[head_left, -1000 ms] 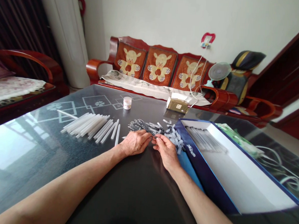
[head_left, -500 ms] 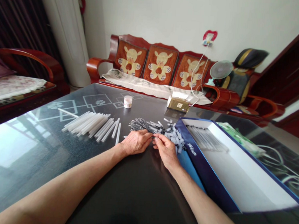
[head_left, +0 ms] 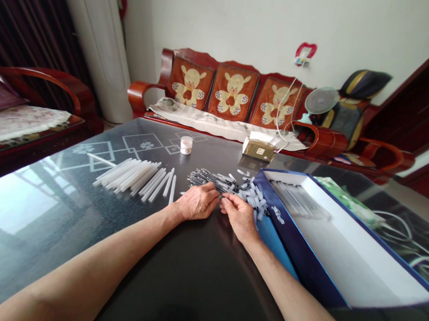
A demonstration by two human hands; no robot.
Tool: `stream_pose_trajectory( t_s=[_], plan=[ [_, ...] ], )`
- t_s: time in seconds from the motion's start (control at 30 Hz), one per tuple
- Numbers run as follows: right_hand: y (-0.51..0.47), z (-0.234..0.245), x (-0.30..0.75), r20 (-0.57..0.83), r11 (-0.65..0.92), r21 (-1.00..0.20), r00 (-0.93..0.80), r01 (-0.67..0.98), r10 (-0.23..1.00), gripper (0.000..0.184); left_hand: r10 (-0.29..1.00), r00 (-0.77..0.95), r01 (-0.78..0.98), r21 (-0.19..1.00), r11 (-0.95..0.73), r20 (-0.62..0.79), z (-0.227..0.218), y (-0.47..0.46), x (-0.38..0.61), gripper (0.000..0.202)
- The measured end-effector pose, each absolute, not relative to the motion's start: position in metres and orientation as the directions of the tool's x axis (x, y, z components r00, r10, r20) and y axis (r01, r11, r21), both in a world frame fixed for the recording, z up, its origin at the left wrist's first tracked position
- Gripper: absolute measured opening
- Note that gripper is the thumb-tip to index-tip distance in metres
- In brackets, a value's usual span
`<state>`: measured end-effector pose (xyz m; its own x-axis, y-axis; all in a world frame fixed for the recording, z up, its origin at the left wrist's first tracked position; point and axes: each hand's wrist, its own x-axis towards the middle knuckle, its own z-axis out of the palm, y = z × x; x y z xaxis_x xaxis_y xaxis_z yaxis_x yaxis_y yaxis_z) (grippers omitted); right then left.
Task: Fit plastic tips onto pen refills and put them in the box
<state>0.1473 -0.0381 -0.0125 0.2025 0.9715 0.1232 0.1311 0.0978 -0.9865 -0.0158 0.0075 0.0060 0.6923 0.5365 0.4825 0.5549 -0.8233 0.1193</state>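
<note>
My left hand (head_left: 199, 201) is closed over a slim pen refill, its pale tip (head_left: 182, 193) showing past the knuckles on the left. My right hand (head_left: 237, 214) pinches at the refill's other end, where the fingertips of both hands almost meet; most of it is hidden. Just beyond the hands lies a heap of dark-tipped pen refills (head_left: 204, 176). Grey-white pen caps (head_left: 256, 194) are piled beside my right hand, against the box. To the left, white pen barrels (head_left: 133, 175) lie in a loose row on the table.
A long blue box (head_left: 299, 253) with a white inside stands on the right, several assembled pens (head_left: 299, 197) at its far end. Farther back are a small round tub (head_left: 186, 145) and a tissue pack (head_left: 259, 148). A green packet (head_left: 350, 200) and white cable (head_left: 395, 225) lie beyond the box.
The whole view has shifted slightly to the right. Both hands keep almost the same pose and stay together at the refill.
</note>
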Motion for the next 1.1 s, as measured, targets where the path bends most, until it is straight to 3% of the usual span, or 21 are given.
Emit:
stream_pose_trajectory(
  t_s=[0.27, 0.5, 0.7, 0.9, 1.1],
  plan=[
    [-0.046, 0.004, 0.144, 0.178, 0.092, -0.934, 0.228, 0.344, 0.957, 0.043, 0.482, 0.719, 0.514, 0.083, -0.854, 0.501, 0.008, 0.006, -0.016, 0.033],
    [-0.043, -0.002, 0.146, 0.182, 0.119, -0.941, 0.178, 0.318, 0.967, 0.032, 0.507, 0.713, 0.543, 0.077, -0.836, 0.485, 0.005, 0.009, -0.016, 0.03],
    [-0.042, 0.001, 0.145, 0.148, 0.055, -0.928, 0.229, 0.37, 0.962, 0.038, 0.482, 0.723, 0.519, 0.07, -0.852, 0.495, 0.002, 0.012, -0.017, 0.03],
    [-0.039, -0.006, 0.147, 0.171, 0.097, -0.938, 0.202, 0.331, 0.964, 0.031, 0.468, 0.724, 0.502, 0.078, -0.861, 0.507, 0.0, 0.015, -0.017, 0.031],
    [-0.04, -0.004, 0.145, 0.195, 0.098, -0.918, 0.221, 0.385, 0.956, 0.04, 0.438, 0.732, 0.464, 0.089, -0.881, 0.522, 0.002, 0.014, -0.017, 0.028]
  ],
)
